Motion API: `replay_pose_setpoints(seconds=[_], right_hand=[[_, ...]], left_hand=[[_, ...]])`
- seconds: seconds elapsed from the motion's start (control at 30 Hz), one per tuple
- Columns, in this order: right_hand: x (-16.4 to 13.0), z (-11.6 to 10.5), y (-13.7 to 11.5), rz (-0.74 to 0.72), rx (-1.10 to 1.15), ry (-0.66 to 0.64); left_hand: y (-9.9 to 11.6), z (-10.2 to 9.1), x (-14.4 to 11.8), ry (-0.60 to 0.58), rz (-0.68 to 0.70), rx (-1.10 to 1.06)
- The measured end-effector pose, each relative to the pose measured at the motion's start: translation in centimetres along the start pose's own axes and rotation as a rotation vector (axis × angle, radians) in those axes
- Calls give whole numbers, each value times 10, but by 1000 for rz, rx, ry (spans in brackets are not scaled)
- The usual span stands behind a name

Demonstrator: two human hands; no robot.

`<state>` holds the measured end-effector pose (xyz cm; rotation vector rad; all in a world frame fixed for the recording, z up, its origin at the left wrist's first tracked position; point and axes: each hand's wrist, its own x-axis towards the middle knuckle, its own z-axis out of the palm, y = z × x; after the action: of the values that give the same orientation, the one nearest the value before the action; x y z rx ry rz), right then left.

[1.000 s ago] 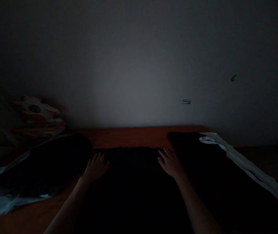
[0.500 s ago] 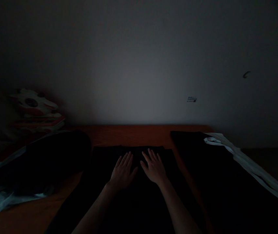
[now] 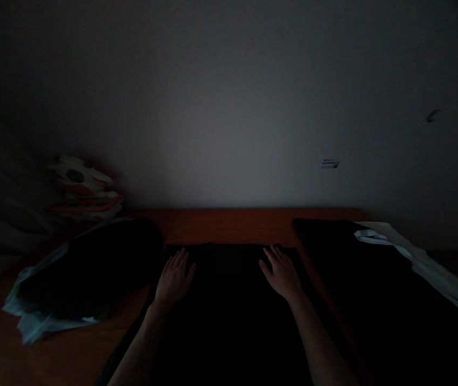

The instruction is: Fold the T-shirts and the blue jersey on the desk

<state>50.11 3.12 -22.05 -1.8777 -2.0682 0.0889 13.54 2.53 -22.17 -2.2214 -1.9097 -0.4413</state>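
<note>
Head view: black cloth (image 3: 231, 316) lay flat on worktop (image 3: 224, 228), sides running 12 to 6 o'clock; near end out of frame, long axis unsure. Left hand (image 3: 175, 277) and right hand (image 3: 282, 274) rested near far corners, fingers spread, grasping nothing. Cloth's middle: 4 o'clock from left, 8 from right; neither clearly nearer. Second dark cloth (image 3: 382, 292): right hand's 3 o'clock.

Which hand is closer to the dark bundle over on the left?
The left. The left hand lies on the black cloth, just right of the bundle; the right hand is farther off, toward the cloth's right edge.
</note>
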Motion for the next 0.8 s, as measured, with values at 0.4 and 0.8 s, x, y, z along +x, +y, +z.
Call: replay_pose_setpoints(seconds=[0.4,0.8], right_hand=[[-11,-1,-4,-21,-35,92],[-46,-11,-4,-3,80,99]], left_hand=[[27,-29,-22,12,-120,51],[28,-42,-47,86,-314,-10]])
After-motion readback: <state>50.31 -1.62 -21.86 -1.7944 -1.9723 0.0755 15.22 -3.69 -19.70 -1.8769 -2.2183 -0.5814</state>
